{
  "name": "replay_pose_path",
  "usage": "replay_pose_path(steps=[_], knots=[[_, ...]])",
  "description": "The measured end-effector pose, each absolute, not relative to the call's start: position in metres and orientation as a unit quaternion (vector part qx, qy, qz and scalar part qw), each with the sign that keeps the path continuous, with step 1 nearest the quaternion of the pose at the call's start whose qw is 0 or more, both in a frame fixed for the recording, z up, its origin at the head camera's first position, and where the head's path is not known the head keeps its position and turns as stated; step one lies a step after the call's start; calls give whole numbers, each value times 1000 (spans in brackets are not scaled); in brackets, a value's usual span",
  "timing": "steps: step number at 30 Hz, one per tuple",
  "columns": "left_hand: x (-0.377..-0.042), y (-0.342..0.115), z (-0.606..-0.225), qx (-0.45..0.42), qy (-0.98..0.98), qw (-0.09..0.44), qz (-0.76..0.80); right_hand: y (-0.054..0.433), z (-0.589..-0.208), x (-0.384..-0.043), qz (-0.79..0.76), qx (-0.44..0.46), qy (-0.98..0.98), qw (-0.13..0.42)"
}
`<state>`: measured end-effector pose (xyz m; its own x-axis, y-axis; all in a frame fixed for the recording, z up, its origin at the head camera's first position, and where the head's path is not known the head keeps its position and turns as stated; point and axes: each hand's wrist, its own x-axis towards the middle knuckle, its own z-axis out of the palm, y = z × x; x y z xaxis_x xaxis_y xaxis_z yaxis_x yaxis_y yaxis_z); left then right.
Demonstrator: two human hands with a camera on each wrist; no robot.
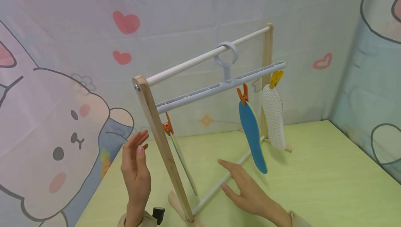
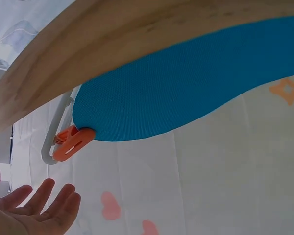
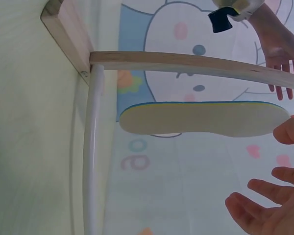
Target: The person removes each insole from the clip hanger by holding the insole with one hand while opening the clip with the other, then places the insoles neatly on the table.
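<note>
A grey hanger hooks over the white top bar of a small wooden rack. From its left end an orange clip holds an insole, edge-on here; the left wrist view shows its blue face, the right wrist view its pale face. Further right hang a blue insole on another orange clip and a white dotted insole on a yellow clip. My left hand is raised outside the left post, holding nothing. Fingers extended, my right hand hovers beside the lower bar, also holding nothing.
The rack's left wooden post stands between my left hand and the nearest insole. A white lower bar joins the posts above the pale green table. Behind hangs a printed cloth with hearts and a cartoon rabbit.
</note>
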<state>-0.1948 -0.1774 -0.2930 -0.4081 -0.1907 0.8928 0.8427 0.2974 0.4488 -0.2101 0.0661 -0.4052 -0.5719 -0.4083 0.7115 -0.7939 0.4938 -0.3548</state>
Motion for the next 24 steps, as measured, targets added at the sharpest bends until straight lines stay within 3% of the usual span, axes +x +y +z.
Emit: replay_pose_path(steps=[10, 24], knots=[[-201, -174, -281, -261, -649, 458, -548, 60, -403, -221, 434, 389, -782, 222], [-217, -176, -271, -230, -670, 349, -614, 52, -401, -234, 523, 367, -756, 140]])
